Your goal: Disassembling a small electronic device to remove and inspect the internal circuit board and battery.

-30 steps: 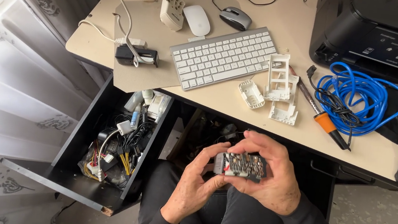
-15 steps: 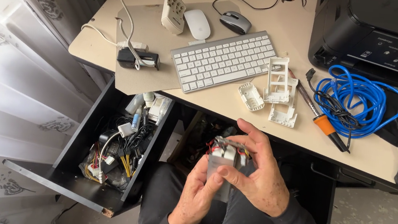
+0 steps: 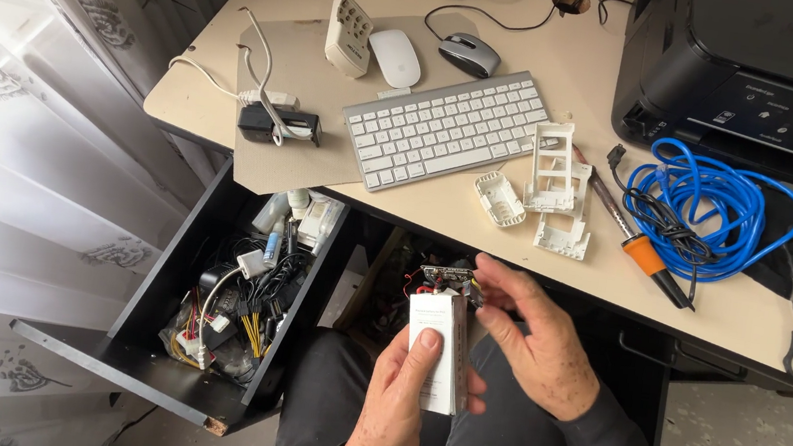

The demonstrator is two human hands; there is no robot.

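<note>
Your left hand (image 3: 394, 404) wraps around a white rectangular module (image 3: 435, 364), holding it upright over your lap, just below the tabletop (image 3: 418, 211) edge. Your right hand (image 3: 543, 347) has its fingers curled, the fingertips pinching at the small circuit board (image 3: 445, 275) and wires on the module's top end. To the left an open black drawer (image 3: 204, 310) holds tangled cables. Above, on the tabletop, lie white plastic housing pieces (image 3: 552, 187), a keyboard (image 3: 448, 129) and a blue coiled cable (image 3: 711, 206).
</note>
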